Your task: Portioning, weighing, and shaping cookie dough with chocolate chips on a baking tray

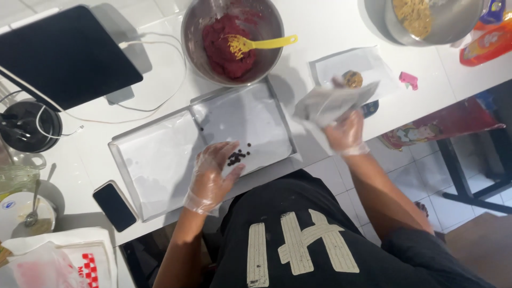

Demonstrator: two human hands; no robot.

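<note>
Person stands at the near edge of a white worktop (pixel 330 32), both hands in thin clear gloves. Left hand (pixel 213 173) rests palm-down over the near edge of a paper-lined metal baking tray (pixel 124 176), fingers (pixel 226 151) loosely spread and slightly curled, touching or just beside a small heap of dark chocolate chips (pixel 237 157) on the parchment; a few stray chips lie apart toward the tray's far side. Looks like the hand is cupped to gather or pick chips, though whether any are pinched cannot be told. Right hand (pixel 346 130) is raised off the near right edge, fingers closed around a crumpled clear plastic bag (pixel 330 101), held tilted with its mouth toward the tray, likely the chips' packet. Beyond the tray, toward the far edge, a steel bowl (pixel 192 32) holds red dough (pixel 226 45) with a yellow spatula (pixel 261 42) left resting in it, handle over the rim for easy reach. A second steel bowl (pixel 458 26) with pale crumbly dough sits at the far right corner. A paper sheet (pixel 333 66) with one dough ball (pixel 352 79) lies right of the tray. Dark tablet (pixel 64 53) at the far left; black phone (pixel 114 206) near the left edge.
</note>
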